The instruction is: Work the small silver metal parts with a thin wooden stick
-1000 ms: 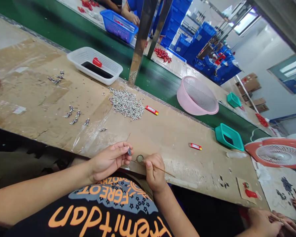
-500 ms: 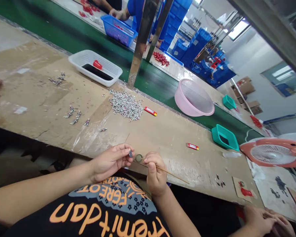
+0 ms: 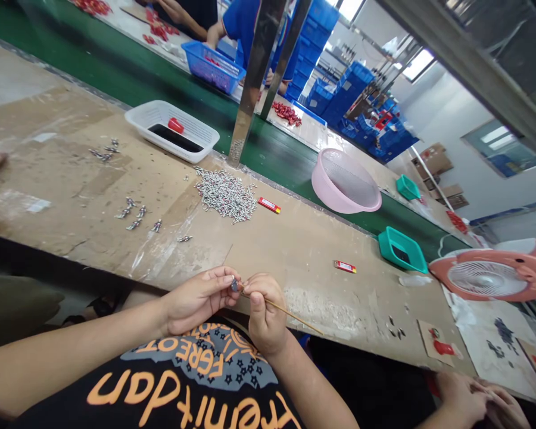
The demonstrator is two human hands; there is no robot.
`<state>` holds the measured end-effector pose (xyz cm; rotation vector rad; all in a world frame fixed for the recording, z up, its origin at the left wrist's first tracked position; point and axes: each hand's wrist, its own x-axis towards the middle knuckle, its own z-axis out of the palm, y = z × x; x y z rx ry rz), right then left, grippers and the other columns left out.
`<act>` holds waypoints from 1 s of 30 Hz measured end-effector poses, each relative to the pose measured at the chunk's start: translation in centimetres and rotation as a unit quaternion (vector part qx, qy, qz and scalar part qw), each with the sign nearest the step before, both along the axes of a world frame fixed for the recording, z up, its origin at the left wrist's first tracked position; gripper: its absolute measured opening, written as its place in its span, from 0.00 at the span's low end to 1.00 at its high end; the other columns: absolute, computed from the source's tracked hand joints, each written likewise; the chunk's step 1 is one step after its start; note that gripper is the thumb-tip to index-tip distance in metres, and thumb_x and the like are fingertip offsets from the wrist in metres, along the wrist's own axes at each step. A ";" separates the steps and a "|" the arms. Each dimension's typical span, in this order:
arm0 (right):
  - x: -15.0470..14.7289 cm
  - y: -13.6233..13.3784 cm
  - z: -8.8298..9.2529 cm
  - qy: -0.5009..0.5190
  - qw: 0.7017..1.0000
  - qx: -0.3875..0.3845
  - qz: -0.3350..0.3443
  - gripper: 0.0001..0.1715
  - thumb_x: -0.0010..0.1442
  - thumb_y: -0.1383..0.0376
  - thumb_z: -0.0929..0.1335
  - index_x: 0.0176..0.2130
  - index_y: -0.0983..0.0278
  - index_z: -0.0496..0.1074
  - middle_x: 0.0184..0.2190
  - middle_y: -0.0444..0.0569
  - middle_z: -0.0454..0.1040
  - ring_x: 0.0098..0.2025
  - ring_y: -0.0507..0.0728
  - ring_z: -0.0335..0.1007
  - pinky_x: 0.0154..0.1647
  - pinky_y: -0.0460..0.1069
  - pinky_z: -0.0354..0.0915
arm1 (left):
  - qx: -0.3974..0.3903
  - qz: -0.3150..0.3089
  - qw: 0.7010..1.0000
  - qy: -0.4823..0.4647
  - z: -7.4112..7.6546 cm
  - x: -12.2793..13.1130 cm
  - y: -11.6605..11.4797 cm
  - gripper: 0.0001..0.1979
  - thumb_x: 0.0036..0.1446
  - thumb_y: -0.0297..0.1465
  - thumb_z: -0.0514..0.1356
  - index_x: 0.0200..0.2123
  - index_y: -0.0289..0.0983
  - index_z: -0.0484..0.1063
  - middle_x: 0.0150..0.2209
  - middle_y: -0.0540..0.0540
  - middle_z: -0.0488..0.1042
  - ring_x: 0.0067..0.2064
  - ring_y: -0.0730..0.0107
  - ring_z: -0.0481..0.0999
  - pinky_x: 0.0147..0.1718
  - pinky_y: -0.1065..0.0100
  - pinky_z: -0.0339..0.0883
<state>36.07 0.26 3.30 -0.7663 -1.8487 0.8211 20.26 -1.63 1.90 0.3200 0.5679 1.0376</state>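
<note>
My left hand (image 3: 201,301) pinches a small dark, shiny piece (image 3: 234,285) between thumb and fingertips, just off the bench's near edge. Closed around a thin, light-brown stick (image 3: 295,317) is my right hand (image 3: 267,307). The stick slants down to the right, and its front end meets or nearly meets the dark piece; my fingers hide the tip, so I cannot tell what it is. Beyond both hands lies a heap of small silvery parts with red bits (image 3: 227,195). A few similar parts (image 3: 184,239) lie closer to my left hand.
Two red slim boxes (image 3: 345,266) (image 3: 268,205) lie on the bench. A white basket (image 3: 196,156), pink sieve (image 3: 348,205), green tray (image 3: 422,262) and orange fan (image 3: 522,292) stand along it. Co-workers' hands (image 3: 464,399) show at right and far left. A metal post (image 3: 245,113) rises behind.
My right hand has moved left with the stick, up against my left hand, closing the gap to the dark piece. A small toothed round thing between the hands is now out of sight.
</note>
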 end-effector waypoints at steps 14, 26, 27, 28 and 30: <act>-0.5 -0.1 0.8 -0.026 0.999 0.033 0.004 0.10 0.64 0.67 0.58 0.36 0.62 0.67 0.31 0.48 0.71 0.37 0.54 0.68 0.41 0.53 0.66 | -0.006 -0.001 1.000 -0.018 -0.2 -0.2 -0.3 0.04 0.59 0.27 0.57 0.34 0.32 0.72 0.31 0.46 0.69 0.35 0.73 0.69 0.38 0.69 0.66; -0.6 -0.3 0.8 -0.042 0.998 0.046 0.009 0.10 0.65 0.66 0.58 0.35 0.62 0.67 0.31 0.48 0.71 0.37 0.54 0.68 0.41 0.53 0.65 | -0.013 0.007 1.000 -0.026 0.1 -0.3 -0.5 0.04 0.58 0.26 0.58 0.34 0.32 0.72 0.31 0.46 0.71 0.35 0.74 0.70 0.38 0.70 0.67; -0.6 -0.3 0.9 -0.039 0.998 0.047 0.006 0.10 0.65 0.66 0.58 0.35 0.62 0.67 0.31 0.48 0.71 0.37 0.54 0.68 0.41 0.53 0.65 | -0.014 0.007 1.000 -0.027 0.1 -0.3 -0.5 0.04 0.58 0.26 0.58 0.33 0.32 0.72 0.31 0.47 0.71 0.35 0.73 0.71 0.37 0.70 0.67; -0.6 -0.4 0.9 -0.039 0.998 0.047 0.003 0.10 0.64 0.66 0.58 0.35 0.62 0.67 0.31 0.48 0.71 0.37 0.54 0.67 0.40 0.53 0.65 | -0.015 0.007 0.999 -0.027 0.2 -0.3 -0.5 0.04 0.58 0.26 0.58 0.33 0.32 0.72 0.31 0.46 0.71 0.35 0.73 0.71 0.37 0.70 0.67; -0.6 -0.4 0.9 -0.044 0.998 0.047 0.003 0.10 0.64 0.66 0.58 0.35 0.62 0.67 0.30 0.48 0.71 0.37 0.54 0.67 0.41 0.53 0.65 | -0.015 0.007 1.000 -0.024 0.2 -0.3 -0.5 0.03 0.57 0.26 0.59 0.33 0.32 0.73 0.31 0.46 0.70 0.34 0.73 0.71 0.37 0.70 0.67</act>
